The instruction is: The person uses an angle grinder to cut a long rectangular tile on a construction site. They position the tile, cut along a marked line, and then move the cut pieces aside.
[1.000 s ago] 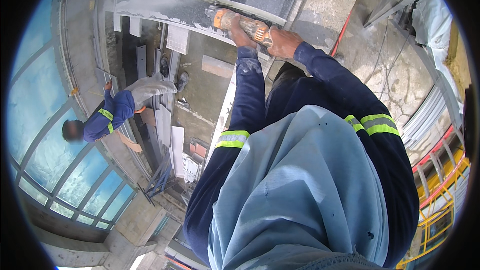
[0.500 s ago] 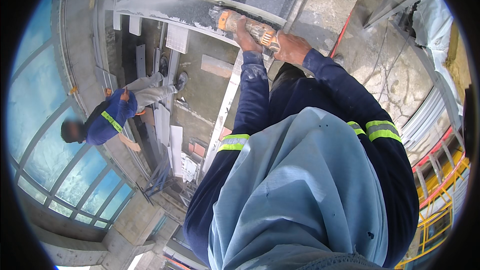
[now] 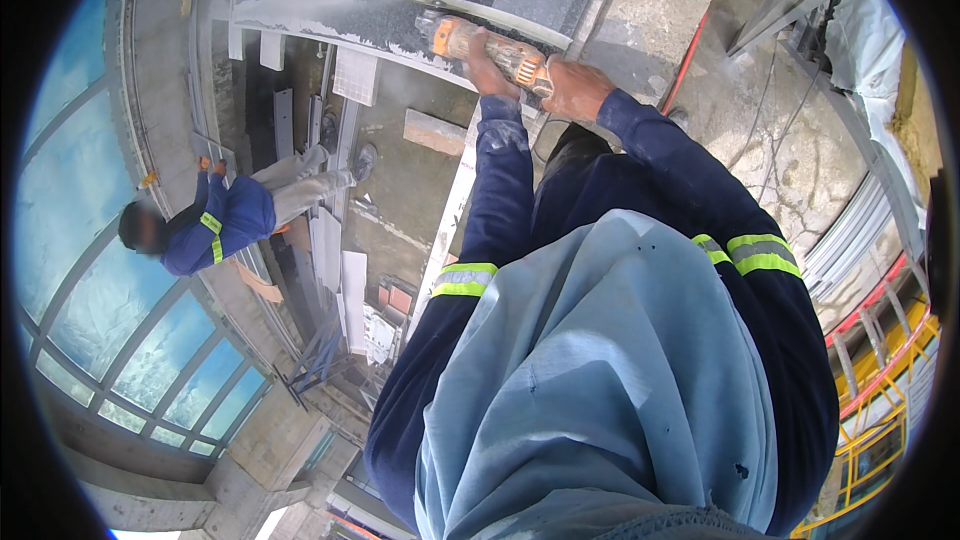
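holding an orange grinder (image 3: 506, 55) over dark stone (image 3: 375, 18)
fingers (image 3: 476, 46) are gripping it, left hand (image 3: 487, 70) nearer its head (image 3: 430, 24), right hand (image 3: 577, 90) behind, its long axis running forward and to the left.

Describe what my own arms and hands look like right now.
Your left sleeve and right sleeve are long and navy, each circled by a grey band edged in neon yellow-green. Pale dust marks the left sleeve near its cuff. Your left hand and right hand are bare, without gloves.
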Demonstrator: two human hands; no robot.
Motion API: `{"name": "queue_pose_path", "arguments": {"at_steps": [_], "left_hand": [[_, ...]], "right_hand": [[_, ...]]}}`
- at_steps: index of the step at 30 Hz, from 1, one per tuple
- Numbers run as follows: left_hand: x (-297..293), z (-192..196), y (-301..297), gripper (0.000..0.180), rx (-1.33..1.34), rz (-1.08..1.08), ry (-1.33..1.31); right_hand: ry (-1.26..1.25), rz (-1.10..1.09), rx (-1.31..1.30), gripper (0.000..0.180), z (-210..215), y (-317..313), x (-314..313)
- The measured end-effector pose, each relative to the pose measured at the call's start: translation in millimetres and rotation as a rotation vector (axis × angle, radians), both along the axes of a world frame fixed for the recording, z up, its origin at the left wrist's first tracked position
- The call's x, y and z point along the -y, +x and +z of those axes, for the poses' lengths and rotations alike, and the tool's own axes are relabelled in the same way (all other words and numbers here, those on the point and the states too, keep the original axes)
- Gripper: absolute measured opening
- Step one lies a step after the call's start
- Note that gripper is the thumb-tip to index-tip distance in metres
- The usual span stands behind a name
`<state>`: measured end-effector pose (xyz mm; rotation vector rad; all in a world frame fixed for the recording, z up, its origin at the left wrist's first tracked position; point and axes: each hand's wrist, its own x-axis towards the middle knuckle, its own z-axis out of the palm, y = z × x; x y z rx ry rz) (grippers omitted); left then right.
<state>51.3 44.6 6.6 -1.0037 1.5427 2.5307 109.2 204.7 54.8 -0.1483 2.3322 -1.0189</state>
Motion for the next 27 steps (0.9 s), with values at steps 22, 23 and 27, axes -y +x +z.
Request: {"name": "queue_pose_path", "arguments": {"at_steps": [22,23,27], "left_hand": [[-6.6,8.2,2.8,0.041,0.014,0.004,0.020],[-7.8,10.1,5.0,0.040,0.025,0.005,0.023],[-17.4,15.0,17.8,0.042,0.024,0.025,0.004]], "right_hand": [[0.001,-0.005,0.025,0.051,3.3,1.8,-1.5],[0.001,-0.004,0.009,0.051,3.3,4.7,-2.9],[-0.036,-0.013,0.006,0.051,4.2,18.3,-12.4]]}}
